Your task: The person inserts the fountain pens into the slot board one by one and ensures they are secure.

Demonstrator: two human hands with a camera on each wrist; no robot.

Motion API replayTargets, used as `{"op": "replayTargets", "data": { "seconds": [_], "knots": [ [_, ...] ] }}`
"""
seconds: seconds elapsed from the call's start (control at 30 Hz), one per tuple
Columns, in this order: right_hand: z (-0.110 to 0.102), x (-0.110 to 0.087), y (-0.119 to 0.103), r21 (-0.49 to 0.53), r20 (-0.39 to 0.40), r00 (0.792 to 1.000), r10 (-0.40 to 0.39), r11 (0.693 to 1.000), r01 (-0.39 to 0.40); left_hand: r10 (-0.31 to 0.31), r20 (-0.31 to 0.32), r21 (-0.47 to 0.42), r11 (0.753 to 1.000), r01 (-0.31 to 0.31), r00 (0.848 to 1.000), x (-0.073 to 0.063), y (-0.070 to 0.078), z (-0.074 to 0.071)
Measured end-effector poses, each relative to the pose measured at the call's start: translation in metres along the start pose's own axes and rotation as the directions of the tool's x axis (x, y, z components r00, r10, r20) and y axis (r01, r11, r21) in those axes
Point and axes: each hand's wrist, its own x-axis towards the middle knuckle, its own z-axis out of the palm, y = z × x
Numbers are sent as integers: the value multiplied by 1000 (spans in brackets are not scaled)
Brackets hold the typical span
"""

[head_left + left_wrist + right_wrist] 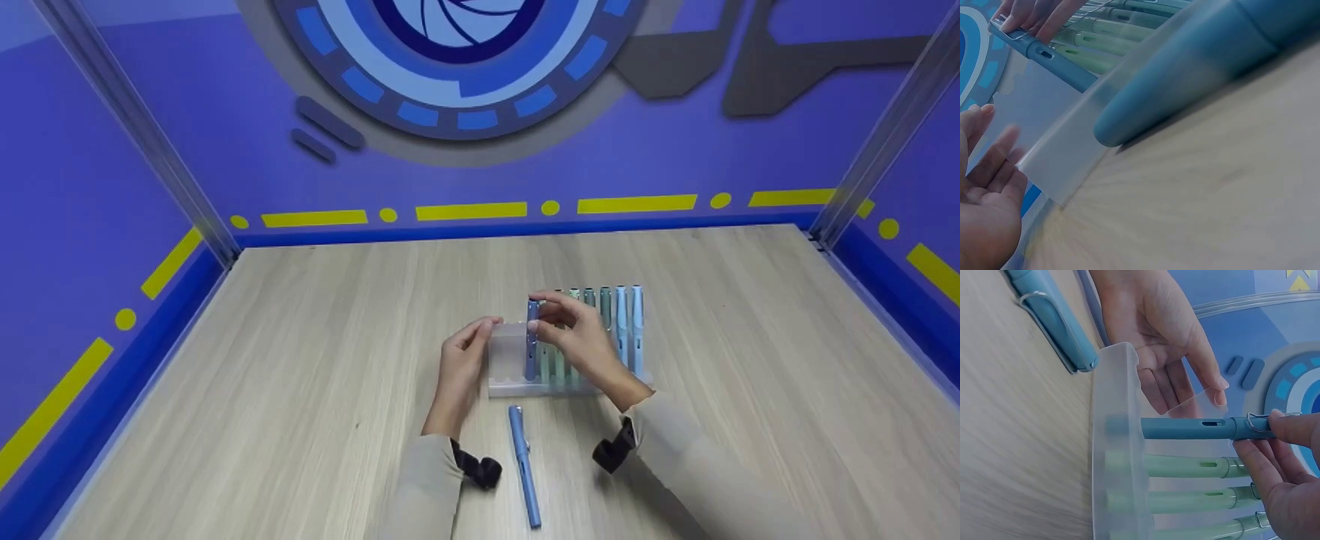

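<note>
My right hand (586,343) pinches the capped top of a blue pen (532,352) between thumb and fingers. That pen stands upright in the translucent pen stand (506,356), its lower end inside the frosted base in the right wrist view. At the stand's left side, my left hand (460,364) holds the upper corner of the clear back panel between thumb and fingers. Pale green pens (1196,497) fill slots beside the held pen. A second blue pen (523,465) lies loose on the table in front of the stand, its clip end toward it.
Darker green pens (605,304) and light blue pens (637,330) stand in the right part of the stand, partly behind my right hand. The wooden table (300,360) meets a blue patterned wall (480,180) at the back, with side walls left and right.
</note>
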Motion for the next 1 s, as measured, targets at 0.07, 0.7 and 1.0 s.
{"op": "replayTargets", "data": {
  "seconds": [0.07, 0.7, 1.0],
  "knots": [
    [1, 0, 0, -6, -1, 1000, 5, 1000, -5, 0, 2, -11, 1000, 0, 1000, 0, 0, 0],
    [-3, 3, -6, -176, 25, 986, -167, 970, 169, 15, 18, -33, 999, -15, 1000, 0, -1, -2],
    [-6, 4, -11, -309, 64, 960, -274, 909, 280, 8, 17, -26, 1000, -7, 1000, 0, 0, -1]
  ]
}}
